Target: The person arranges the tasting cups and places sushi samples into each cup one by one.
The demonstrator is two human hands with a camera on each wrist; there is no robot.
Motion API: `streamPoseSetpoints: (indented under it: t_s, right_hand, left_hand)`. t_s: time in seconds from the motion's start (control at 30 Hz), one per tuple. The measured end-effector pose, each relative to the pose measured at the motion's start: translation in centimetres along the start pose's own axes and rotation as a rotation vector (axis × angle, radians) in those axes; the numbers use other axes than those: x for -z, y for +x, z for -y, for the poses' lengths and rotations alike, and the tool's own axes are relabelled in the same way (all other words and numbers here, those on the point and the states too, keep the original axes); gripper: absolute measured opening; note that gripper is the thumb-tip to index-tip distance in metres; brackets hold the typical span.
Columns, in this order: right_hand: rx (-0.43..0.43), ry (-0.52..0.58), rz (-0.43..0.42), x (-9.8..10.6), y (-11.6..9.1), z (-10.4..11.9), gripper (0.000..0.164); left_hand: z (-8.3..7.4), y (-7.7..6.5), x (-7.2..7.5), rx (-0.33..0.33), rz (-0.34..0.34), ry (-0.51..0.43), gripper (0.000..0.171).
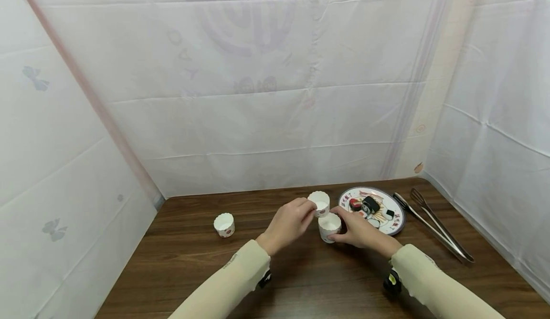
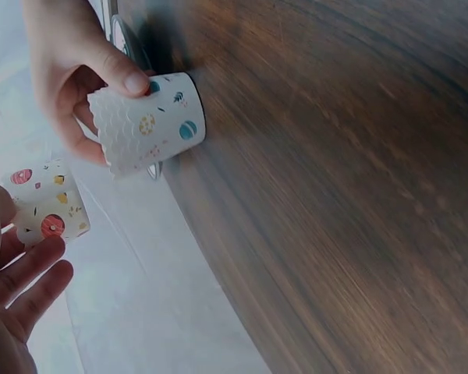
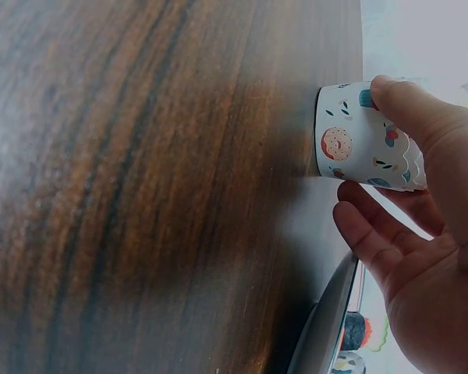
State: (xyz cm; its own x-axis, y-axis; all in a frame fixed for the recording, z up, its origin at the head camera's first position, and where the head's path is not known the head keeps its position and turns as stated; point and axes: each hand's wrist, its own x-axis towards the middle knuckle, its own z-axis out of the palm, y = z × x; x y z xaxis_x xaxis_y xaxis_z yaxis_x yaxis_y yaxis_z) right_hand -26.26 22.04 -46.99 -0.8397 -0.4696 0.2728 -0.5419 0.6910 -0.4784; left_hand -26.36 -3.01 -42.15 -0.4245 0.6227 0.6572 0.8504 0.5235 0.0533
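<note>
My left hand (image 1: 289,224) pinches a white paper baking cup (image 1: 323,211) by its scalloped rim and holds it up, clear of the table. In the left wrist view this cup (image 2: 40,193) shows red and yellow printed pictures. Just below and to its right, my right hand (image 1: 356,229) grips a second paper baking cup (image 1: 327,235), thumb on one side and fingers on the other. That cup (image 3: 349,146) stands upright on the table in the right wrist view, with a printed doughnut on its wall. A third baking cup (image 1: 225,228) stands upright by itself to the left.
Right of my right hand lies a printed plate (image 1: 397,226) bearing several sushi pieces (image 1: 370,205). Long metal tongs (image 1: 435,227) lie beyond it, near the right edge of the dark wooden table (image 1: 180,252). White sheets (image 1: 275,132) hang around the back and sides.
</note>
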Motion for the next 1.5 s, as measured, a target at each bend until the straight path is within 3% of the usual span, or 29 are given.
streamPoseSetpoints:
  t_s: [0.27,0.5,0.77,1.17,1.5]
  right_hand:
    - [0.029,-0.029,-0.014,-0.2,-0.1,-0.1,0.06]
    - [-0.002,-0.056,-0.003,-0.2,-0.1,0.0,0.059]
    - [-0.026,-0.059,0.012,0.0,-0.2,0.1,0.062]
    - [-0.012,-0.078,-0.003,0.2,-0.7,0.0,0.062]
    - [0.002,-0.083,-0.03,0.2,-1.3,0.0,0.059]
  left_hand:
    - [1.1,-1.3,0.7,0.032,-0.021,0.018,0.01]
    - [2.0,-2.3,1.5,0.052,-0.027,0.029,0.013]
    - [3.0,-3.6,2.7,0.096,0.003,0.052,0.011]
    - [4.4,-5.8,3.3,0.152,0.019,0.074,0.011]
    - [5.4,-7.6,4.0,0.226,0.072,0.069,0.013]
